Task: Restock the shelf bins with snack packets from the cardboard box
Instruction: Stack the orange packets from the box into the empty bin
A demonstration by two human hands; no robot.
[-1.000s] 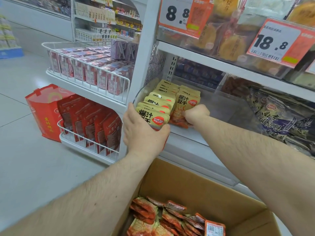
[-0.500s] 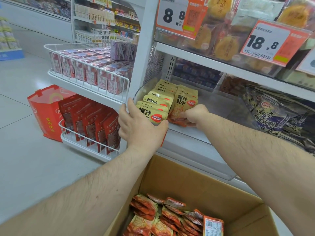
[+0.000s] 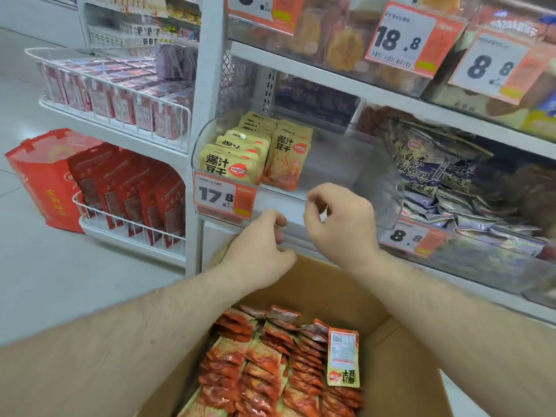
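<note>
A clear shelf bin (image 3: 328,164) holds two rows of yellow snack packets (image 3: 240,159) standing at its left end; the rest of the bin is bare. Below it the open cardboard box (image 3: 400,353) is filled with several orange-red snack packets (image 3: 270,368), one standing upright at the right. My left hand (image 3: 258,251) and my right hand (image 3: 340,224) hover in front of the bin's lower edge, above the box, fingers loosely curled and holding nothing.
A price tag reading 17.8 (image 3: 224,197) hangs on the bin front. To the right a bin holds dark blue packets (image 3: 445,188). At left, wire baskets (image 3: 120,230) carry red packs, and a red carton (image 3: 42,179) stands on the floor.
Both hands have let go of the yellow packets in the bin and drawn back and down, toward the box. The packets stay standing in the bin.
</note>
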